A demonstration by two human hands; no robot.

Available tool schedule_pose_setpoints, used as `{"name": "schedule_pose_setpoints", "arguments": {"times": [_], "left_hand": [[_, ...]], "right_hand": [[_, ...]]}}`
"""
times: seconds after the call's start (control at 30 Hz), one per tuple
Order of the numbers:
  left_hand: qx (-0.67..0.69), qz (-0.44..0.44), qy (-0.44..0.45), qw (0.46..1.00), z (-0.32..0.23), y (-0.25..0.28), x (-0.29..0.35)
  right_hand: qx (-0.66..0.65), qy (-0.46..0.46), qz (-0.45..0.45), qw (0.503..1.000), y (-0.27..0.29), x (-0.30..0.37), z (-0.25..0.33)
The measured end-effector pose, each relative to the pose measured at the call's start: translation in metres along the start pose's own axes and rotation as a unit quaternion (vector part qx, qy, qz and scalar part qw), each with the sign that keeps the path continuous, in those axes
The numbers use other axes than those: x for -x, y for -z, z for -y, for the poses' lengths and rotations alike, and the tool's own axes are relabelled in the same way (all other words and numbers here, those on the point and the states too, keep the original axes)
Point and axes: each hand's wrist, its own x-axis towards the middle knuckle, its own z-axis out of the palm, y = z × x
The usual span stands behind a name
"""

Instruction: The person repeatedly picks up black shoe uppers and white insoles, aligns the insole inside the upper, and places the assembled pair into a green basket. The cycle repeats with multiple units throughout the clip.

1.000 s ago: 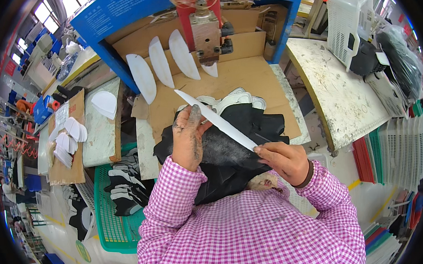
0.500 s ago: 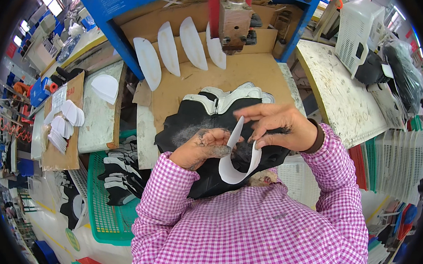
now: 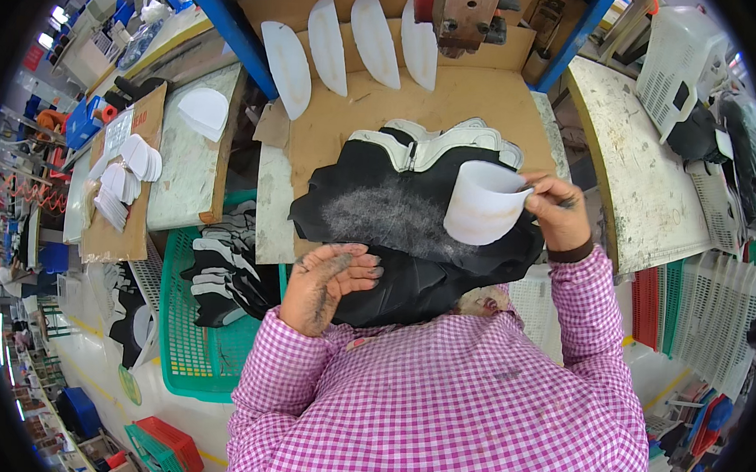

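Observation:
My right hand [image 3: 559,213] pinches a curled white stiffener sheet [image 3: 484,206] by its ends, bent into a loop. It is held over the right part of a stack of black fabric pieces [image 3: 380,204]. White-trimmed edges [image 3: 434,147] top the stack on its far side, and pale dust covers its middle. My left hand [image 3: 328,286], with dark-smudged fingers extended and nothing in them, is at the near left edge of the stack. Several white half-moon pieces [image 3: 375,38] lean against the cardboard at the back.
A blue-framed machine with a metal head [image 3: 465,18] stands behind the stack. At left are a bench with a white piece [image 3: 202,113] and cardboard holding white cutouts [image 3: 127,171]. A green basket [image 3: 209,360] with black-and-white pieces is below. A worn table [image 3: 634,155] stands at right.
The white sheet has moved right and away from me, now held only in my right hand. My left hand has let go and drawn back left. The whole view has shifted slightly.

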Motion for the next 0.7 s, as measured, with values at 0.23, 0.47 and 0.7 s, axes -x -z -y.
{"name": "schedule_pose_setpoints", "arguments": {"times": [0.23, 0.47, 0.7], "left_hand": [[0.151, -0.067, -0.060, 0.984, 0.022, -0.011, -0.003], [0.106, -0.060, -0.071, 0.990, 0.027, -0.021, -0.021], [-0.034, -0.120, -0.170, 0.978, 0.050, -0.027, -0.046]], "right_hand": [[0.021, -0.053, -0.059, 0.997, -0.017, 0.038, -0.043], [0.020, -0.047, -0.049, 0.997, -0.024, 0.042, -0.039], [0.295, 0.106, 0.115, 0.943, -0.032, 0.007, 0.029]]}}
